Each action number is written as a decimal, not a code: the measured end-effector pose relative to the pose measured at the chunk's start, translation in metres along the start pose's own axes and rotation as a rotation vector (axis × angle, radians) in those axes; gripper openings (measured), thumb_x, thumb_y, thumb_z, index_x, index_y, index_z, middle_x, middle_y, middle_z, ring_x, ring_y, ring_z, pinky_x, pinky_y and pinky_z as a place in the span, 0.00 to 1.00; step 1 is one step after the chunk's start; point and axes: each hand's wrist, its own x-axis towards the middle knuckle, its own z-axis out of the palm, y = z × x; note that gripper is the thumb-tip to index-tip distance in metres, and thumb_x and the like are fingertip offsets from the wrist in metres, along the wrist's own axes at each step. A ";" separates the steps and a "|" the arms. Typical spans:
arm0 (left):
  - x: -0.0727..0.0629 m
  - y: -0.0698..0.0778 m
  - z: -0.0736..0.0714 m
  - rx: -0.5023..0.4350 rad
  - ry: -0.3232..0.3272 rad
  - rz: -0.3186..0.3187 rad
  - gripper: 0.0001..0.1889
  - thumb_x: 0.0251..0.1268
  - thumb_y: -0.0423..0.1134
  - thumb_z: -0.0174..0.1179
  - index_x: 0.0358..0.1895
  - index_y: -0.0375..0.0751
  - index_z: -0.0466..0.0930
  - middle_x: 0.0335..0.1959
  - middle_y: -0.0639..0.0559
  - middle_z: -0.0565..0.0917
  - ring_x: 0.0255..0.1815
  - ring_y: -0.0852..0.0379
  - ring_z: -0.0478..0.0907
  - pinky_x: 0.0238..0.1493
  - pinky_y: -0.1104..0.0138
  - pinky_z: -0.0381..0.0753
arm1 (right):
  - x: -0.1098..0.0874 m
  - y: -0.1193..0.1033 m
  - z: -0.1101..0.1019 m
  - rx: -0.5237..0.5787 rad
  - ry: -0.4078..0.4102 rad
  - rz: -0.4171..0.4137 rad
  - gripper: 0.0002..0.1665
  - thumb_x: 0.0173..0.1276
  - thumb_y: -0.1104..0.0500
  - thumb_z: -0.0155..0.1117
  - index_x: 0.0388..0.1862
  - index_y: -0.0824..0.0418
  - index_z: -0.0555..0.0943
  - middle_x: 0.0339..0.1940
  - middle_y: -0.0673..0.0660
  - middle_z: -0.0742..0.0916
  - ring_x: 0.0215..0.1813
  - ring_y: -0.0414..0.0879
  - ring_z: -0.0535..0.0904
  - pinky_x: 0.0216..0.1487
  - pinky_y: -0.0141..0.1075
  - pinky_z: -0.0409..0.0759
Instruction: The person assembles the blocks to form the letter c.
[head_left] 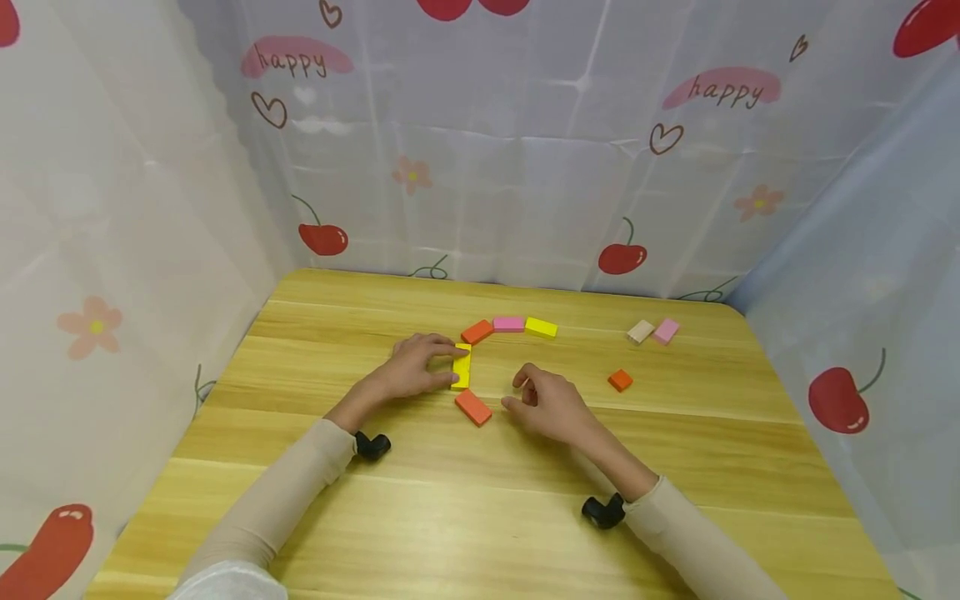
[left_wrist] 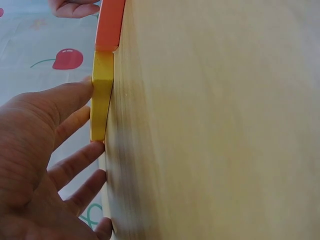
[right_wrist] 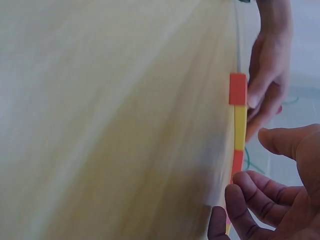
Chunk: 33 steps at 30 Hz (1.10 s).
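On the table, my left hand (head_left: 420, 365) rests its thumb and index finger on a yellow block (head_left: 462, 375). The left wrist view shows thumb and fingertip along the upper side of this yellow block (left_wrist: 101, 107), other fingers spread past its far end. An orange-red block (head_left: 473, 407) lies angled at its near end, and another orange-red block (head_left: 477, 332) at its far end. A pink block (head_left: 508, 324) and a second yellow block (head_left: 541, 327) continue the curved row. To the right, my right hand (head_left: 553, 406) hovers with loosely bent fingers, holding nothing.
A small orange block (head_left: 620, 380) lies right of my right hand. Farther back are a plain wood-coloured block (head_left: 641, 332) and a pink block (head_left: 667, 331). Printed curtains (head_left: 517, 200) enclose the wooden table (head_left: 450, 517) at the back and sides.
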 end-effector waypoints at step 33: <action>0.001 0.000 0.001 0.005 0.005 0.011 0.26 0.75 0.55 0.68 0.74 0.63 0.81 0.76 0.48 0.78 0.78 0.37 0.70 0.72 0.35 0.61 | -0.014 0.143 -0.097 0.042 0.263 -0.052 0.16 0.77 0.60 0.70 0.55 0.71 0.84 0.52 0.68 0.88 0.57 0.63 0.82 0.62 0.59 0.78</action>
